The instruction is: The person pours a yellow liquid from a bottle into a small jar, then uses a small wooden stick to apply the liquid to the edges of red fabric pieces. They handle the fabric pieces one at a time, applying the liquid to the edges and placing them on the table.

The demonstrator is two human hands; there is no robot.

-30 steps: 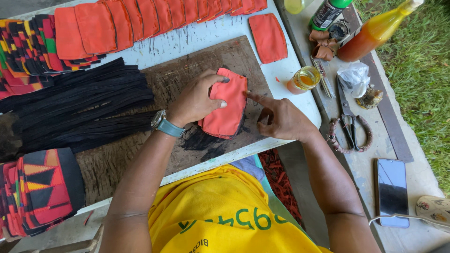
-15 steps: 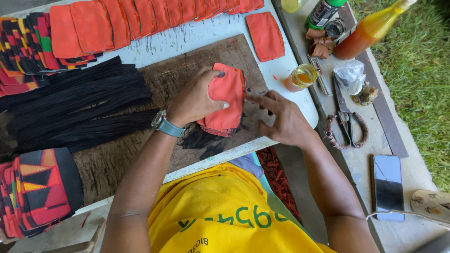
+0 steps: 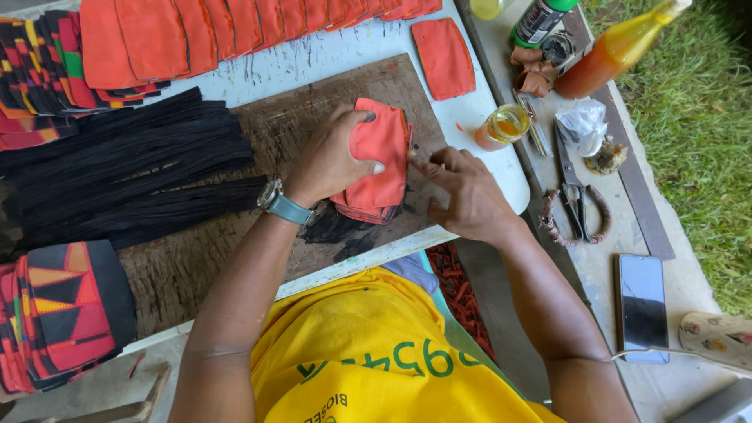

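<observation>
Orange fabric pieces (image 3: 380, 160), flat and roughly rectangular, sit in a small stack on a dark, worn wooden board (image 3: 258, 235) near the middle of a white surface (image 3: 329, 55). The view looks down from the person's head over a yellow shirt (image 3: 384, 360). The left hand (image 3: 333, 157), with a teal-strapped wristwatch (image 3: 283, 205) on its wrist, lies over the left side of the stack, its fingers curled around the top and its thumb pressed flat on the uppermost orange piece, so it grips the stack. The right hand (image 3: 462, 192) rests just beside the stack's right edge, fingers half bent and fingertips touching that edge; whether it pinches anything there cannot be told.

Left of the board lies a thick bundle of black strips (image 3: 125, 180). Along the far edge of the surface runs an overlapping row of more orange pieces (image 3: 227, 27), with one single orange piece (image 3: 444, 59) lying apart to the right. Stacks of fabric in red, black, yellow and green patterns sit at the far left (image 3: 39, 78) and the near left (image 3: 59, 313).

To the right, on a grey bench beside grass, stand a small glass of amber liquid (image 3: 503, 125), an orange-filled bottle (image 3: 619, 47), a dark bottle with a green cap (image 3: 536, 19), scissors (image 3: 576, 192), a crumpled plastic bag (image 3: 583, 125) and a dark phone (image 3: 641, 305).
</observation>
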